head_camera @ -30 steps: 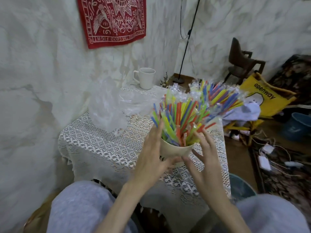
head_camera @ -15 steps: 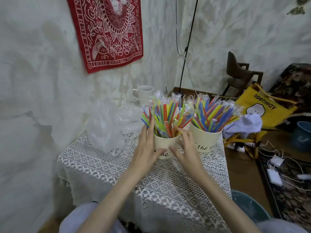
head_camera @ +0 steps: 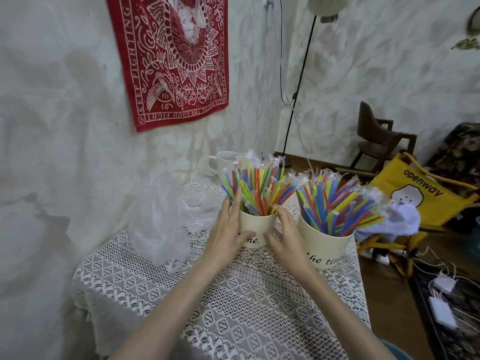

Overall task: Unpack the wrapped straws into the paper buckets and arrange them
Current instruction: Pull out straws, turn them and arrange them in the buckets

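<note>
Fingers (head_camera: 235, 203) of 2 hands, left hand (head_camera: 228, 229) and right hand (head_camera: 284, 235), clasp 1 of 2 straw-filled paper buckets (head_camera: 255, 227) on the desk (head_camera: 233, 294).

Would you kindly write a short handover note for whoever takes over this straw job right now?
Left hand and right hand: each has a grip on a side of the left paper bucket, which stands on the lace-covered table.
Right paper bucket stands beside it.
Done: both buckets hold wrapped straws.
Left: tidy the fanned straws; the empty plastic bag lies on the table.
</note>
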